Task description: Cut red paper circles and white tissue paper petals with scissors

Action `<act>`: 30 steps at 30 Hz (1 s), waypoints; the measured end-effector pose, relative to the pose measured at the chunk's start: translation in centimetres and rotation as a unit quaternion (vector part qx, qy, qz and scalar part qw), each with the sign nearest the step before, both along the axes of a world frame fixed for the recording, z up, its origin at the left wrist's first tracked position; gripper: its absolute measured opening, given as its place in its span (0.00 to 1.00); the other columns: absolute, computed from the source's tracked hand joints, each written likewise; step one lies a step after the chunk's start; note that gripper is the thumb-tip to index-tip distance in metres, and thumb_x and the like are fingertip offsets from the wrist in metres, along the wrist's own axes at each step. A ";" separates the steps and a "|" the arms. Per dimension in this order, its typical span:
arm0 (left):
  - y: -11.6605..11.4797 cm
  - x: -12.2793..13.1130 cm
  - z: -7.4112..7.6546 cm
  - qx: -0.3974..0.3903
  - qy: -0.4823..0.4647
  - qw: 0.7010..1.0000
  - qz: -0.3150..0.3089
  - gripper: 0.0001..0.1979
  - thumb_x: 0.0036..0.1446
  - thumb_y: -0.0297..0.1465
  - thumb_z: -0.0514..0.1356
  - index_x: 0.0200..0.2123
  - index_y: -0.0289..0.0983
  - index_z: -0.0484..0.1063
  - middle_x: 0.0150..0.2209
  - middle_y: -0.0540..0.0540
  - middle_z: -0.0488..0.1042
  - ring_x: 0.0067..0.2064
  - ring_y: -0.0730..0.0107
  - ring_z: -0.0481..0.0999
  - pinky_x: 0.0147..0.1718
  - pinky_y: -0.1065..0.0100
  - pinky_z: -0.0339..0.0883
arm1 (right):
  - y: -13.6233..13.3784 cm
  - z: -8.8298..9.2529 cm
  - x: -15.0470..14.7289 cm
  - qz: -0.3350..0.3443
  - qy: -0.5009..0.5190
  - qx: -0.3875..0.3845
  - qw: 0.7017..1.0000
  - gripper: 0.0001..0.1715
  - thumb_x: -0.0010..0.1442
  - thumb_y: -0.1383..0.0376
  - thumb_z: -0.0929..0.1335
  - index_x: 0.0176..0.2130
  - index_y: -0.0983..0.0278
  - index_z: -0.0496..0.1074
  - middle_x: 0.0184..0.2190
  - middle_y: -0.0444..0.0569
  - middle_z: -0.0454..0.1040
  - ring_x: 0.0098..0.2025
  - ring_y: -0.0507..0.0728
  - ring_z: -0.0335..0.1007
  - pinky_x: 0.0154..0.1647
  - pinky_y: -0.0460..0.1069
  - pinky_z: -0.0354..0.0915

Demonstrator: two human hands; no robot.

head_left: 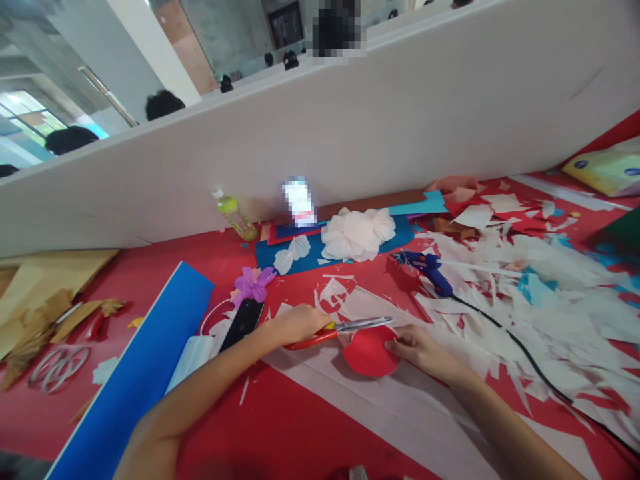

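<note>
1. Two bare hands: one left hand (303,322) and one right hand (417,345).
2. One pair of scissors (365,324).
3. One rounded red paper piece (370,353).
4. One blue glue gun (426,267), with one black cable (523,348).
5. Two phones: one lit phone (300,202) and one dark phone (243,323).
6. One drink bottle (235,217).
7. One purple flower (254,285).
8. One large cluster of pale petals (357,233); whether it is one flower or more cannot be told.
9. One long blue board (135,367).
10. One yellowish packet (607,167).
11. Pale scraps (475,300): many, overlapping too much to count.
</note>
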State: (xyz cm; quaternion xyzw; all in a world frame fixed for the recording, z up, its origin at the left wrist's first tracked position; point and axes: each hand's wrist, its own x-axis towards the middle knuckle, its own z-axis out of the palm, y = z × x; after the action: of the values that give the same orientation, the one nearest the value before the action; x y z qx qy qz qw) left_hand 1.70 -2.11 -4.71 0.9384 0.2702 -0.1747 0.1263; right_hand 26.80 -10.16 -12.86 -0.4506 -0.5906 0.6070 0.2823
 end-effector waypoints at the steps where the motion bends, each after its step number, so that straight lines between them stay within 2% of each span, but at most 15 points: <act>1: 0.0 0.0 0.0 -0.003 -0.003 1.000 0.000 0.08 0.60 0.31 0.52 0.36 0.38 0.70 0.29 0.47 0.74 0.29 0.68 0.73 0.22 0.73 0.51 | 0.0 0.0 0.0 0.002 0.000 0.001 1.000 0.18 0.55 0.57 0.63 0.19 0.63 0.59 0.18 0.41 0.58 0.21 0.49 0.51 0.23 0.46 0.51; 4: 0.2 -0.2 -0.2 -0.005 -0.010 1.000 0.007 0.07 0.60 0.30 0.53 0.34 0.38 0.70 0.28 0.48 0.74 0.29 0.68 0.73 0.23 0.73 0.51 | 0.0 -0.1 0.0 0.005 0.002 -0.001 1.000 0.18 0.55 0.58 0.63 0.19 0.63 0.60 0.17 0.41 0.59 0.21 0.49 0.51 0.23 0.46 0.51; 7: 0.4 -0.5 -0.4 -0.001 -0.015 0.999 0.040 0.07 0.59 0.30 0.53 0.32 0.37 0.69 0.29 0.47 0.74 0.30 0.66 0.74 0.24 0.72 0.54 | 0.1 -0.2 -0.1 0.004 0.002 -0.006 1.000 0.18 0.55 0.57 0.63 0.19 0.64 0.60 0.18 0.41 0.60 0.21 0.49 0.52 0.23 0.46 0.51; 11: 0.8 -0.8 -1.1 0.046 -0.016 0.992 0.119 0.09 0.61 0.30 0.50 0.40 0.35 0.67 0.36 0.41 0.75 0.36 0.60 0.75 0.30 0.69 0.60 | 0.1 -0.1 -0.2 0.001 -0.003 -0.006 1.000 0.18 0.54 0.57 0.64 0.19 0.64 0.61 0.18 0.41 0.61 0.21 0.49 0.53 0.23 0.46 0.52; 15: 1.3 -0.9 -2.6 0.106 0.038 0.972 0.205 0.15 0.60 0.37 0.50 0.44 0.33 0.66 0.41 0.37 0.73 0.40 0.54 0.75 0.34 0.63 0.65 | 0.1 0.3 -0.3 -0.007 -0.011 -0.004 1.000 0.19 0.53 0.56 0.64 0.18 0.64 0.60 0.17 0.41 0.60 0.20 0.49 0.53 0.22 0.46 0.52; 17: 1.4 -0.9 -3.1 0.123 0.052 0.967 0.217 0.18 0.60 0.40 0.50 0.45 0.33 0.66 0.41 0.37 0.73 0.40 0.53 0.75 0.35 0.61 0.66 | 0.1 0.5 -0.3 -0.010 -0.014 -0.002 1.000 0.19 0.53 0.55 0.64 0.18 0.63 0.59 0.17 0.41 0.60 0.20 0.49 0.53 0.22 0.46 0.52; 19: 1.3 -0.7 -3.0 0.130 0.058 0.969 0.203 0.17 0.58 0.39 0.52 0.44 0.32 0.68 0.41 0.36 0.72 0.41 0.53 0.74 0.35 0.61 0.66 | 0.0 0.6 -0.3 -0.014 -0.012 -0.001 1.000 0.19 0.53 0.55 0.64 0.18 0.63 0.60 0.17 0.41 0.61 0.21 0.49 0.53 0.23 0.46 0.52; 21: 0.9 -0.2 -2.3 0.137 0.044 0.971 0.189 0.15 0.58 0.37 0.52 0.41 0.32 0.70 0.41 0.36 0.72 0.44 0.53 0.72 0.37 0.62 0.65 | 0.0 0.7 -0.3 -0.016 -0.007 -0.003 1.000 0.20 0.54 0.54 0.64 0.19 0.63 0.60 0.17 0.41 0.62 0.21 0.50 0.54 0.23 0.46 0.53; 23: 0.2 0.7 -1.3 0.134 -0.011 0.971 0.196 0.14 0.61 0.33 0.47 0.40 0.33 0.70 0.42 0.37 0.72 0.46 0.56 0.71 0.38 0.64 0.64 | 0.0 0.7 -0.3 -0.016 -0.002 -0.006 1.000 0.20 0.54 0.54 0.63 0.19 0.63 0.60 0.18 0.42 0.62 0.21 0.50 0.55 0.24 0.46 0.54; 25: -0.7 2.0 -0.5 0.062 -0.100 0.970 0.212 0.15 0.62 0.35 0.46 0.40 0.37 0.70 0.40 0.42 0.73 0.42 0.62 0.72 0.38 0.67 0.63 | 0.0 0.6 -0.3 -0.013 0.002 -0.006 1.000 0.21 0.55 0.53 0.63 0.19 0.63 0.61 0.18 0.42 0.63 0.22 0.50 0.55 0.24 0.46 0.54; 28: -1.9 4.1 -0.3 -0.121 -0.219 0.946 0.206 0.13 0.57 0.36 0.52 0.43 0.39 0.69 0.37 0.48 0.74 0.37 0.69 0.71 0.34 0.72 0.61 | 0.0 0.4 -0.3 -0.003 0.012 -0.008 1.000 0.19 0.55 0.55 0.63 0.20 0.63 0.61 0.19 0.42 0.63 0.22 0.50 0.55 0.25 0.46 0.54; 30: -2.3 5.2 -0.9 -0.197 -0.245 0.928 0.200 0.09 0.55 0.33 0.53 0.34 0.36 0.70 0.29 0.51 0.71 0.31 0.73 0.68 0.28 0.73 0.57 | 0.0 0.2 -0.3 0.004 0.015 -0.011 1.000 0.18 0.55 0.56 0.63 0.20 0.63 0.61 0.19 0.41 0.62 0.22 0.50 0.55 0.25 0.46 0.53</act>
State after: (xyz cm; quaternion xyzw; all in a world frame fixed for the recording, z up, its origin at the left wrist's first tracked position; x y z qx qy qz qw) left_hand 6.89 -4.39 -5.65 0.8344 0.3734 0.0395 0.4033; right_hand 26.53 -10.18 -12.62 -0.4422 -0.5808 0.6216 0.2840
